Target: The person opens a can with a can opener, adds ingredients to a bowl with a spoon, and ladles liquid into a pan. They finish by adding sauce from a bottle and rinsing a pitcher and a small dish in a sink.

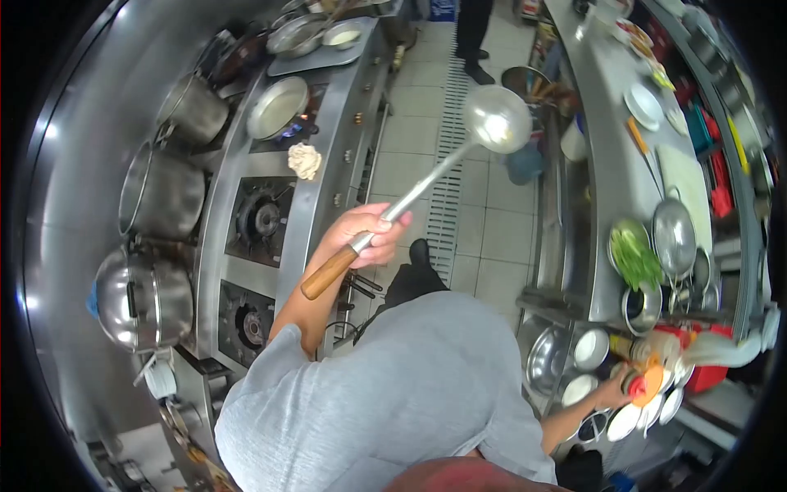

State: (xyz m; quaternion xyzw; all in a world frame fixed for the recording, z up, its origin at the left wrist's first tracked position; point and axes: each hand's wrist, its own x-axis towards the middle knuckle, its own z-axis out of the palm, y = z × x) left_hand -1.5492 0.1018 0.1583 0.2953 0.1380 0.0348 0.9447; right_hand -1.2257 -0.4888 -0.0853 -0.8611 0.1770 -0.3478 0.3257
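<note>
My left hand is closed round the metal shaft of a long ladle, just above its wooden handle. The ladle's round steel bowl is raised over the floor aisle. At the lower right, my right hand reaches among the seasoning containers. Its fingers are closed about a small red-topped container, whose body is mostly hidden. Beside that hand are an orange lid or dish and several white tubs.
A pan sits over a lit burner, near a crumpled cloth. Large steel pots line the left wall. On the right counter are green vegetables, a strainer and a knife. Another person's legs stand ahead.
</note>
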